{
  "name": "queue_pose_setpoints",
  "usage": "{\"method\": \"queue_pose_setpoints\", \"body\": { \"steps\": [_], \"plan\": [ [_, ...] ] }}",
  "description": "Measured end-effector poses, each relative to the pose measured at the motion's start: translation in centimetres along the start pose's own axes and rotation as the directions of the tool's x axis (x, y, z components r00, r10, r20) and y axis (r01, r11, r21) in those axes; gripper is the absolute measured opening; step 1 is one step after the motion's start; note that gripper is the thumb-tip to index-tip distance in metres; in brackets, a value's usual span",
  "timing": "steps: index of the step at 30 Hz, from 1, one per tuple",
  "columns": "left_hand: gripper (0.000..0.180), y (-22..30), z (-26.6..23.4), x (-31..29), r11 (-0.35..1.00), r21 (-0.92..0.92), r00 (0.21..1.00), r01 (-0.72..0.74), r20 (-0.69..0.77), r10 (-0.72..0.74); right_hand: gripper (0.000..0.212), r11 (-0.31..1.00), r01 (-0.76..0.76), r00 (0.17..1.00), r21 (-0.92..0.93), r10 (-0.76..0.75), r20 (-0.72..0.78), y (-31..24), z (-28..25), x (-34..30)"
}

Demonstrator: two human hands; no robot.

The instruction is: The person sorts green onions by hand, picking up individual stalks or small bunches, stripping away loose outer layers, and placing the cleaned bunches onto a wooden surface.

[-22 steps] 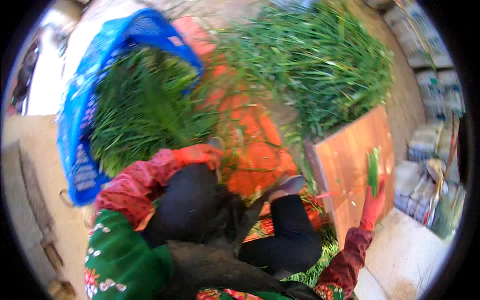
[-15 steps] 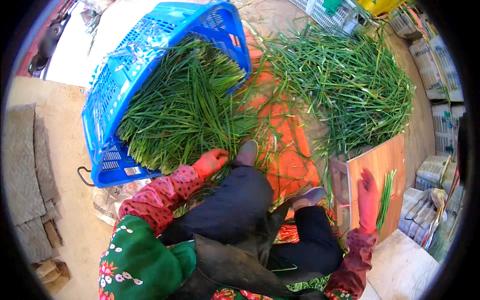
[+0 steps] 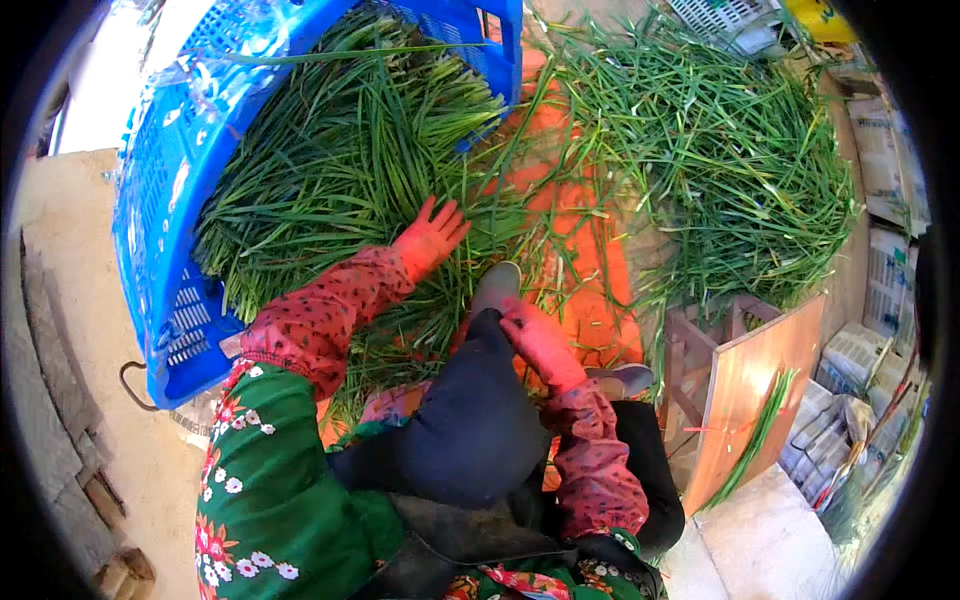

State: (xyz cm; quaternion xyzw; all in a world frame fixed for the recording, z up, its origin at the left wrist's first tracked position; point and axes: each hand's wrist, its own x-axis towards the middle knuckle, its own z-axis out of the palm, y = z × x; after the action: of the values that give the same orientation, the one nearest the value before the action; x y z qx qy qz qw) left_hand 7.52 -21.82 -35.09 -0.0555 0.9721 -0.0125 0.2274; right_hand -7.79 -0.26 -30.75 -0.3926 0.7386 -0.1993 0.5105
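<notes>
My left hand (image 3: 431,240), in a reddish glove, lies with fingers spread on the edge of a large heap of garlic chives (image 3: 330,150). The heap fills a tipped blue plastic basket (image 3: 158,240). In front of my shin is my gloved right hand (image 3: 538,345), reaching leftward near my shoe, with nothing seen in it; its fingertips are partly blurred. On a small wooden stool (image 3: 790,350) to the right rests a slim bunch of chives (image 3: 757,440).
A loose pile of chives (image 3: 720,170) spreads at the far right. Orange sheeting (image 3: 590,325) covers the floor between pile and basket, with scattered leaves on it. White crates (image 3: 885,150) line the right side. Flat grey boards (image 3: 45,350) lie at the left.
My right hand has left the stool and swung left to my shin. My left hand has moved slightly forward and its fingers have spread. The bunch stays on the stool; the view has shifted.
</notes>
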Motion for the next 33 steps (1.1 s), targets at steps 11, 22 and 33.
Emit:
{"method": "queue_pose_setpoints", "body": {
  "steps": [11,22,33],
  "plan": [
    [0.024,-6.3,-4.5,1.5,0.575,-0.784,0.838,0.234,-0.138,-0.528,0.043,0.916,-0.166,0.976,0.366,0.205,-0.070,2.9,-0.7,0.1],
    [0.061,5.1,-10.1,-6.7,0.534,-0.845,0.755,-0.012,-0.358,-0.549,0.056,0.868,0.034,0.999,0.495,-0.011,-0.049,-3.3,-1.2,8.0],
    [0.028,10.0,25.0,-30.0,-0.868,-0.068,0.457,-0.492,0.829,-0.324,0.035,0.815,-0.352,0.919,0.461,0.395,0.004,7.7,2.9,-2.1]
  ]
}}
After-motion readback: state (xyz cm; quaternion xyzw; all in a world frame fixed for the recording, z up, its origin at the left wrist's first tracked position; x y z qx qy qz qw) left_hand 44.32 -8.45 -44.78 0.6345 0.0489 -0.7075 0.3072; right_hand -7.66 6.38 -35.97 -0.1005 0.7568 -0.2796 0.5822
